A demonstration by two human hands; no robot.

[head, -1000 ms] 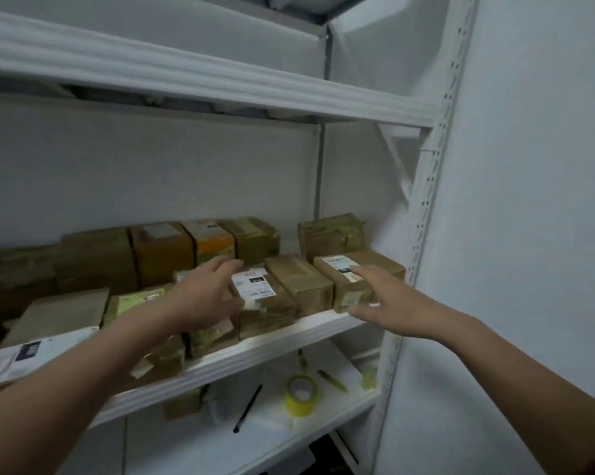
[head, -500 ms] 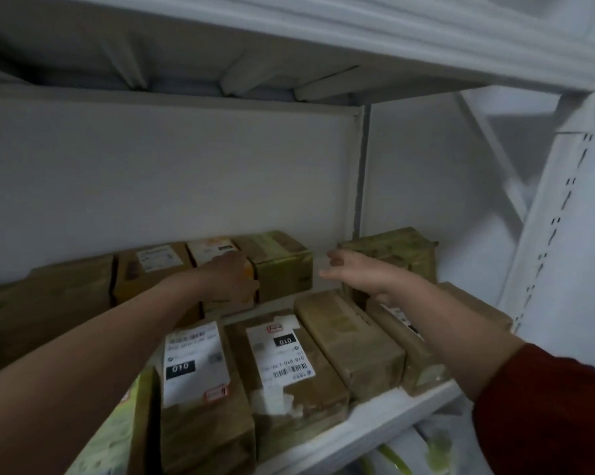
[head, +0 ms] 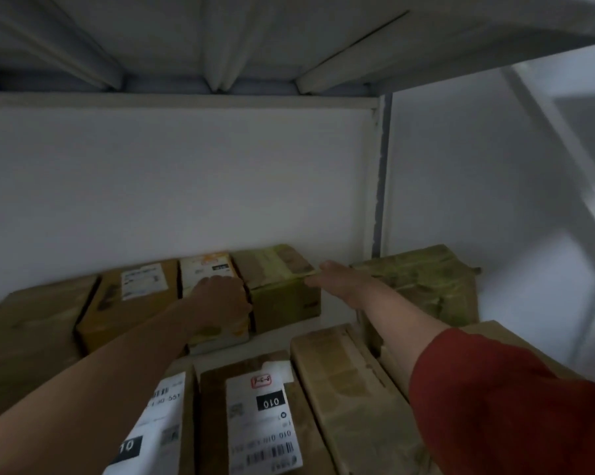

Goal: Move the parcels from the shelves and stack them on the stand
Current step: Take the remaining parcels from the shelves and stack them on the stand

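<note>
On the shelf (head: 282, 339), the taped box (head: 282, 296) sits in the back row, towards the rear right corner. The right hand (head: 340, 281) lies with straight fingers along its top right edge. The left hand (head: 220, 299) curls at the gap beside the orange-white parcel (head: 207, 269); what it holds I cannot tell. Best to press both side faces, then slide the box forward level.

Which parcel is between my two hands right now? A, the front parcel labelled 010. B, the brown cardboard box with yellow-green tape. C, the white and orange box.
B: the brown cardboard box with yellow-green tape sits between the left hand at its left edge and the right hand along its right edge.
</note>
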